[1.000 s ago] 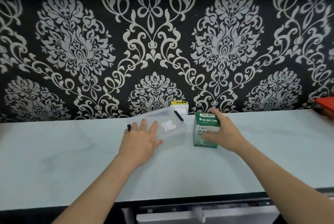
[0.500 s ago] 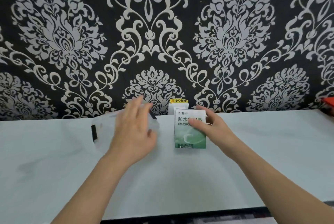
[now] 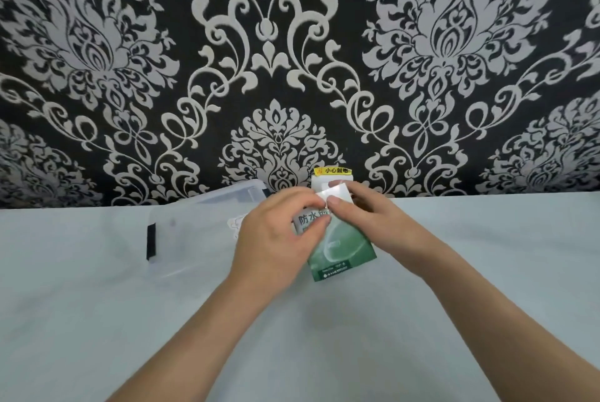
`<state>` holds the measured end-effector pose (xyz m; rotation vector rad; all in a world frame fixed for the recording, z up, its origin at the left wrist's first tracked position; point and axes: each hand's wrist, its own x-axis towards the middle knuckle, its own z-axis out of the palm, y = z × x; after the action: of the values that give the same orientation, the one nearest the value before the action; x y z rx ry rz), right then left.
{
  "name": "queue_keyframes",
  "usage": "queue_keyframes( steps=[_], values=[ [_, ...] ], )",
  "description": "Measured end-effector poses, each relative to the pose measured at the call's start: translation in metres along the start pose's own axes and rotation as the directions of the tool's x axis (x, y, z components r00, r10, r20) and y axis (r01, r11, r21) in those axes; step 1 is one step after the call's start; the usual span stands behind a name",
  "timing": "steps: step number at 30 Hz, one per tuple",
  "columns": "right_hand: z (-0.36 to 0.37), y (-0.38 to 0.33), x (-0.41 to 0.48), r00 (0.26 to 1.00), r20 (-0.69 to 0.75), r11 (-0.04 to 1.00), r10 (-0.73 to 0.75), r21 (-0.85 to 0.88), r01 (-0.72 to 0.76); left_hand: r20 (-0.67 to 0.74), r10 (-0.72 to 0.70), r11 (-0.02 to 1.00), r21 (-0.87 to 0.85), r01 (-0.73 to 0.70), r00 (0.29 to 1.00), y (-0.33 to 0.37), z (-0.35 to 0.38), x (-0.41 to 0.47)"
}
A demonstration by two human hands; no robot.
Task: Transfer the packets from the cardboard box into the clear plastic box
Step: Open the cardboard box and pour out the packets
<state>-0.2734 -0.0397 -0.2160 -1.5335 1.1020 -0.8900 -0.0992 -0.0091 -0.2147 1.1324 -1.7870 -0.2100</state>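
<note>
Green-and-white cardboard box (image 3: pixel 339 244), printed with Chinese characters, sits tilted at the centre of the frame, held over the pale marbled countertop (image 3: pixel 487 271) by both hands; whether its lower edge touches the surface I cannot tell. The left hand (image 3: pixel 276 234) has its fingers curled round the box's left side, and the right hand (image 3: pixel 368 218) grasps the right side while its thumb presses at the white top flap (image 3: pixel 334 195), which looks partly raised. No packets are visible, so they are presumably inside. The clear plastic box (image 3: pixel 194 239) lies just left of the hands, its black latch (image 3: pixel 151 242) facing the left edge of the frame, and it appears to be lidded. Behind the hands, a white socket with a yellow warning label (image 3: pixel 332 174) stands against the black-and-silver damask wallpaper (image 3: pixel 130 60). Opening the carton seems to be the step in hand. The likely trouble: a hard pull could rip the thin flap, or the tilt could spill the packets onto the counter once it opens. With both hands occupied, the clear container may also need opening before anything can go in.
</note>
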Motion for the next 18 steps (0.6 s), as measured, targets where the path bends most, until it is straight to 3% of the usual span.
queue_keyframes(
  steps=[3,6,10,13,18],
  values=[
    [0.002,-0.004,-0.004,1.0,0.011,0.999,-0.016,-0.033,0.017,-0.005,0.038,0.996,0.079,-0.038,0.999,-0.002,-0.002,0.0],
    [0.003,-0.007,-0.009,1.0,0.019,0.997,-0.024,-0.069,0.025,0.048,0.188,0.938,0.286,-0.194,0.981,-0.008,-0.003,-0.005],
    [0.004,-0.007,-0.012,1.0,0.013,0.994,-0.005,-0.107,0.006,0.064,0.331,0.86,0.391,-0.329,0.941,-0.012,-0.003,-0.007],
    [0.004,-0.007,-0.013,1.0,-0.004,0.996,0.002,-0.094,-0.002,0.059,0.324,0.87,0.374,-0.322,0.944,-0.009,-0.005,-0.007],
    [0.002,-0.01,-0.019,1.0,0.022,0.998,-0.001,-0.069,0.002,0.067,0.194,0.953,0.223,-0.205,0.979,-0.005,-0.004,-0.009]
  ],
)
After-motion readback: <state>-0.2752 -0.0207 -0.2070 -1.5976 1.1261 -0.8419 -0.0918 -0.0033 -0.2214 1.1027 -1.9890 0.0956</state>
